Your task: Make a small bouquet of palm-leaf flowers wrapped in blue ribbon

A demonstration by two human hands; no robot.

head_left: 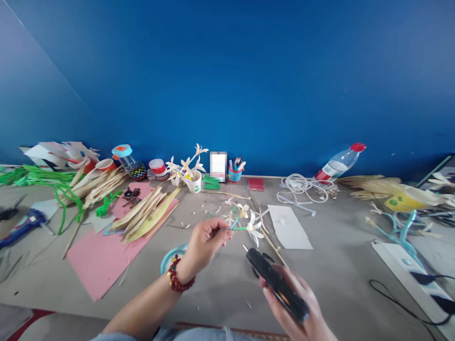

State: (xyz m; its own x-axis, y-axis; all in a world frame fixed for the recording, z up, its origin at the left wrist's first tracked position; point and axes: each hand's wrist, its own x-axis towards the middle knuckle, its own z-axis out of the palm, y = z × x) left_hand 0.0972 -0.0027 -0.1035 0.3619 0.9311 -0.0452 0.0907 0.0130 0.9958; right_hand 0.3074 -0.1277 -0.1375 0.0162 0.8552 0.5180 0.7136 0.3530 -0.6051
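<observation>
My left hand (208, 241), wearing a beaded bracelet, pinches the wrapped stem of a handmade flower sprig (237, 226) between thumb and fingertips. White star-shaped blossoms point to the right from its blue and green stems. In my right hand (296, 303) is a black glue gun (275, 282), gripped from the right side, its pale tip aimed up and left just below the blossoms. Tip and sprig look apart. Beneath my left wrist a light blue round dish (167, 259) is partly covered. A white paper sheet (289, 227) lies right of the sprig.
Dried husks (142, 213) lie on pink paper (95, 260) at left, beside a blue glue gun (26, 225). Behind stand a cup of flowers (194, 182) and a pen holder (235, 175). Right are a coiled white cable (302, 188), a tilted bottle (336, 166) and a power strip (408, 270).
</observation>
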